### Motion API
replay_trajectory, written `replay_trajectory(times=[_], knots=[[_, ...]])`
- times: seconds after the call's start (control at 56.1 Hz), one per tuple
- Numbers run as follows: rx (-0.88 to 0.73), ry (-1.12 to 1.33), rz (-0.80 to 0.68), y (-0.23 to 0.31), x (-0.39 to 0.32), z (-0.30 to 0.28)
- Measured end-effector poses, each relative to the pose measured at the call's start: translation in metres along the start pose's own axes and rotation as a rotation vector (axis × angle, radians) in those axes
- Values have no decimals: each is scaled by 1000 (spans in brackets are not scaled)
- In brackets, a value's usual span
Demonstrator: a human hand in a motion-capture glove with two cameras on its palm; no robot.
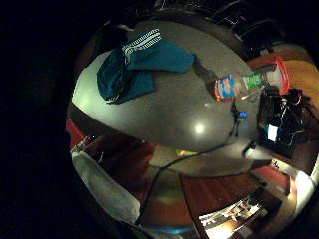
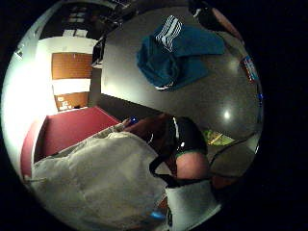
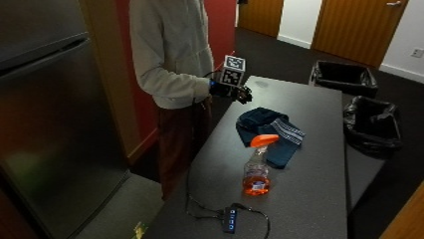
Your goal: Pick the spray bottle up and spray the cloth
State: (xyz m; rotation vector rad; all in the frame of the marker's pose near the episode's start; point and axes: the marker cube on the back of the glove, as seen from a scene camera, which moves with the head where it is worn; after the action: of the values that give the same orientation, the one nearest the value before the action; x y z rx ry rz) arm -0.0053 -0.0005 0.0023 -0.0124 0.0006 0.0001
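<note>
Spray bottle (image 3: 258,169) stands upright on the dark table (image 3: 311,199), nearest the outside cam, orange trigger head on top, orange liquid low in the clear body, label facing front. A small black device w/ a cable (image 3: 228,219) lies on the tabletop just in front of it. Behind the bottle, near but not touching as far as I can tell, the blue cloth (image 3: 270,127) lies crumpled, w/ a white-striped band on one fold. My right hand (image 3: 232,91) hangs above the table's far left edge, well apart from both bottle and cloth, held close to my body. Fingers look loosely curled, nothing in them, though the outside view is dim there. Past the table, two black bins (image 3: 344,77) sit on the floor.
</note>
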Motion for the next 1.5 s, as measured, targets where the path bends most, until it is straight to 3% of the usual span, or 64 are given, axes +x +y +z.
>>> replay_trajectory(times=[0.66, 1.499], knots=[[-6, 32, 31, -21, -12, 3], [479, -79, 287, 23, 51, -11]])
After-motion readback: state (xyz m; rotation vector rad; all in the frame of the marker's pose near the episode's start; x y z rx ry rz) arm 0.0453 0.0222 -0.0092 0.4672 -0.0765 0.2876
